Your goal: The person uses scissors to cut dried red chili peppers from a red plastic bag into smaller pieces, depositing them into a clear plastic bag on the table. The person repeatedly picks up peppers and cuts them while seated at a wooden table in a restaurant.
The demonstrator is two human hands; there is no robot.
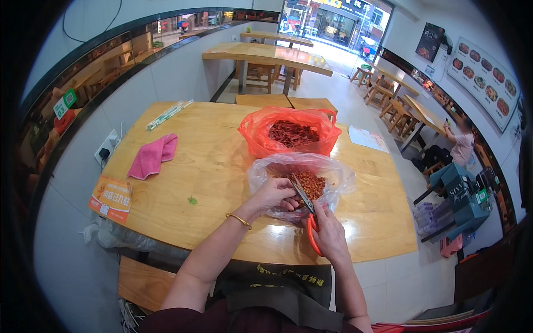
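Note:
My right hand (331, 235) grips a pair of scissors (308, 202) by the red-orange handles, its metal blades pointing up and left. My left hand (277, 195) is bent beside the blades, fingers curled; whether something small is pinched in them is hidden. Under both hands lies a clear plastic bag (343, 179), spread wide on the wooden table. Inside it is a heap of cut dried red chilies (314, 185) with pale seeds. Just beyond stands a red plastic bag (250, 137), its mouth wide, holding whole-looking dried red chilies (293, 134).
On the wooden table (208, 154) lie a pink cloth (154, 156), wrapped chopsticks (168, 114), a green scrap (192, 200), an orange printed card (111, 199) and a paper sheet (368, 138). A tiled wall runs along the left. A person (458, 141) sits at the far right.

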